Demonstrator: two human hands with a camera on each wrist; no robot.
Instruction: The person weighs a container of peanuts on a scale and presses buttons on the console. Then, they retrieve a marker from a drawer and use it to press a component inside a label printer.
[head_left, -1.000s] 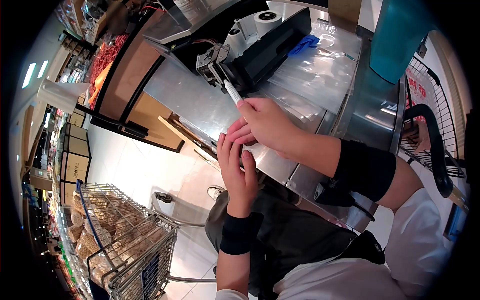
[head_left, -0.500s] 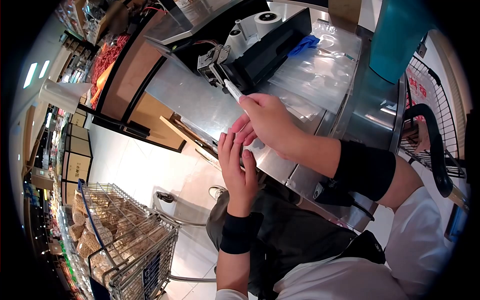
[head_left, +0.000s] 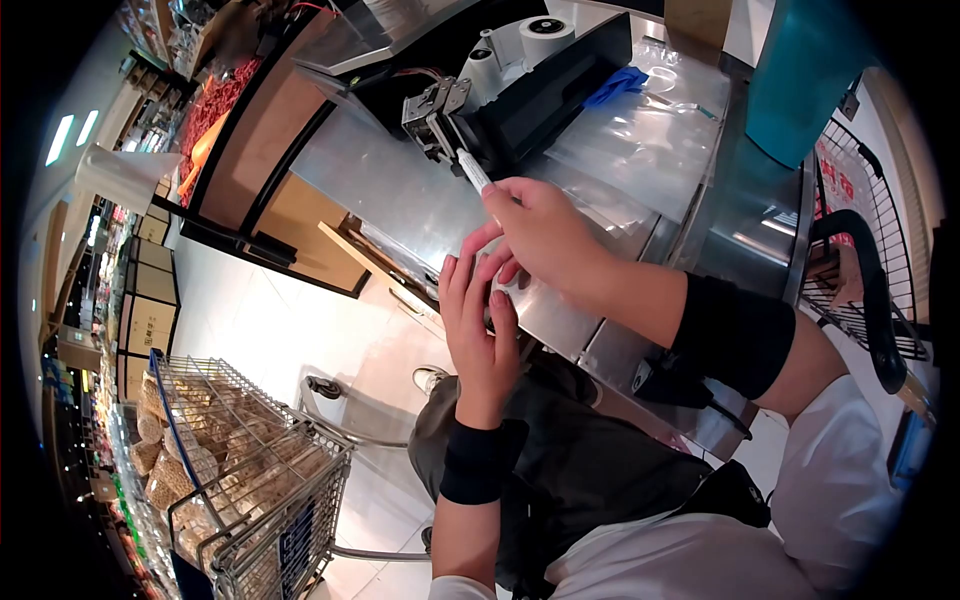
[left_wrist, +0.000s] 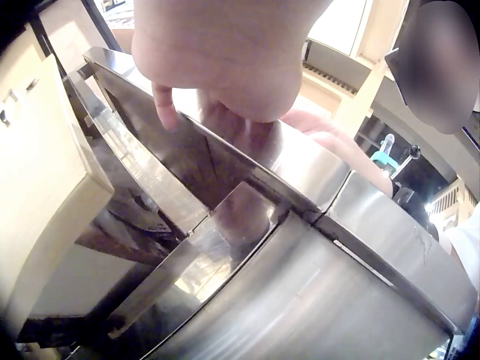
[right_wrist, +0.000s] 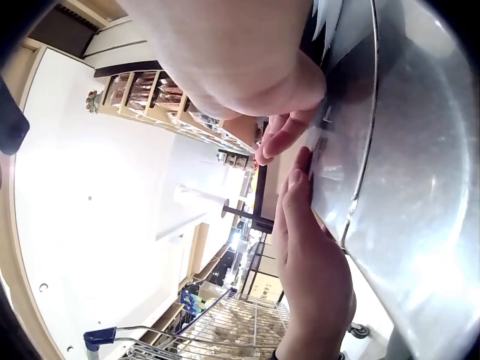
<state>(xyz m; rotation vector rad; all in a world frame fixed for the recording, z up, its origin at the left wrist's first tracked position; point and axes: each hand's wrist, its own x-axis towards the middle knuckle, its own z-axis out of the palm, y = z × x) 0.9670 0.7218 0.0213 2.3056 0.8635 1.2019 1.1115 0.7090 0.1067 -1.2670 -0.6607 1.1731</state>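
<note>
Right hand [head_left: 550,235]: I have it pinching the near end of the strip, thumb laid on top; remaining fingers loosely bent and spread toward the other hand
Left hand [head_left: 482,345]: fingers long and relaxed, gripping nothing that I can see; fingertips right by the right hand's lower fingers, can't tell if they touch
White strip [head_left: 472,170]: slanting between the metal head [head_left: 435,120] of the machine and the right thumb, above the counter; whether print is on it, too small to tell
Black machine [head_left: 550,105]: printer-like, on the counter, just beyond the right hand, insides exposed
White rolls: large one [head_left: 546,42] and smaller one [head_left: 482,72], side by side behind the metal head
Steel counter [head_left: 385,195]: under machine and strip; I get its edge and corner close up from the left wrist view
Clear plastic bags [head_left: 640,150]: flat on the counter, right of the machine in head view
Blue crumpled piece [head_left: 617,85]: on the bags, beside the machine
Wire cart [head_left: 297,545]: lower left in head view, loaded with tan filled bags [head_left: 190,480]
Black-handled cart [head_left: 862,255]: far right, past the teal panel [head_left: 805,85]
Wristbands: black, one per arm, left [head_left: 475,465] and right [head_left: 735,325]
</note>
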